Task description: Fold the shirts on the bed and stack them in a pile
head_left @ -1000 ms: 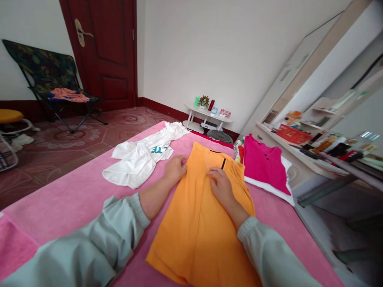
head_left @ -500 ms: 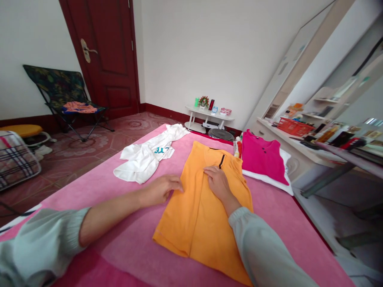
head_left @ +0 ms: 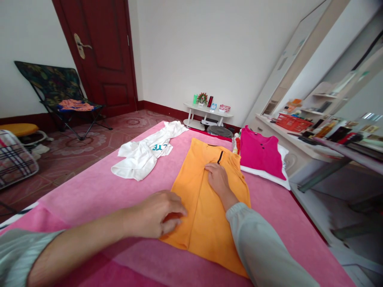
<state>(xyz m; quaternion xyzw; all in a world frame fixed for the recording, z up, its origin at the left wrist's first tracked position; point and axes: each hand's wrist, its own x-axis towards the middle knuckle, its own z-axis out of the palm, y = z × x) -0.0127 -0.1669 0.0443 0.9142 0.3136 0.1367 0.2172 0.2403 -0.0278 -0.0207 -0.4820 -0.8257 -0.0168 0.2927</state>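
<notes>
An orange-yellow shirt with a short dark strip at its neck end lies on a pink bedspread, its left side folded inward over the front. My right hand rests on the upper part of the shirt, fingers laid along the folded edge. Nearer to me, my left hand is over the shirt's lower left edge, with a gap between its thumb and bent fingers. Whether its fingertips touch the cloth I cannot tell.
Left of the shirt lies a crumpled white garment. A folded magenta top sits on white cloth at the right. Beyond the bed are a small white stand, a folding chair and a dresser with a red basket.
My left hand has moved toward me along the shirt's left edge, from mid-side to near the hem. My right hand has stayed almost in place on the shirt.
</notes>
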